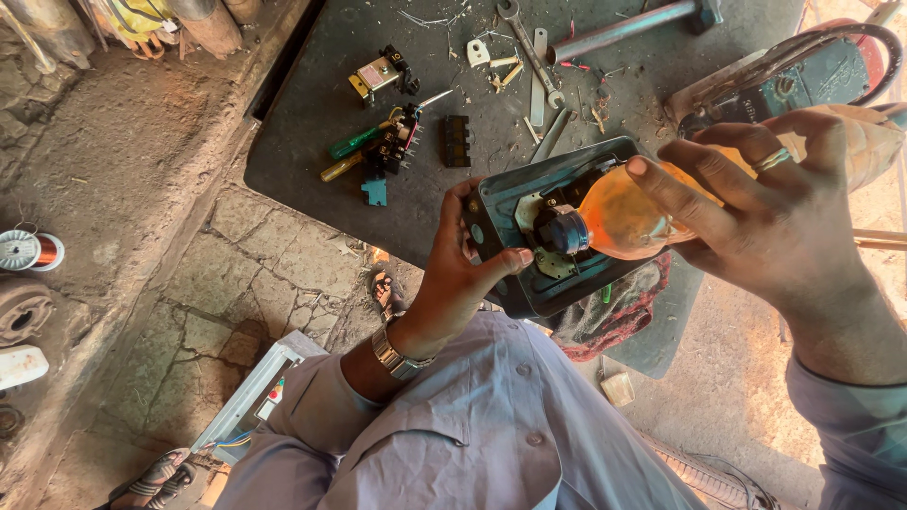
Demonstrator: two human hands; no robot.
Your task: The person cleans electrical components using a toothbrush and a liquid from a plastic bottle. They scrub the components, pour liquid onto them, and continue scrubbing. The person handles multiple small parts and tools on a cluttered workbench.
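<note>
Hidden or cut off: the bottle's (624,219) rear half is covered by the right hand (784,222); its base cannot be seen. The cover's (553,227) right end sits behind bottle and fingers, so what lies inside there cannot be made out. The red machine (803,71) at top right is cut by the frame edge. The rag's (614,316) upper part is behind the cover. Small bits among the debris on the table (312,142) are too small to identify.

Left hand (463,274): closed on the cover's left edge, thumb pressed on the inner face, fingers behind and out of sight. Metal watch (397,357) on that wrist.

Right hand: wrapped around the bottle, held on its side, dark cap (565,231) pointing left into the cover's hollow. Whether cap touches the metal plate inside, cannot tell. Ring on one finger.

Cover: rectangular, grey-blue, rounded corners, raised rim; held above the lap, near the table's front edge.

Bottle: clear plastic, orange liquid, rounded shoulder.

Table: dark, flat, dusty, strewn with shavings. On it: green-handled screwdriver (357,142), black switch block (456,140), spanner (529,49), grey pipe (624,28).

Ground: cracked stone slabs, packed dirt. Copper wire spool (30,251) at left.
</note>
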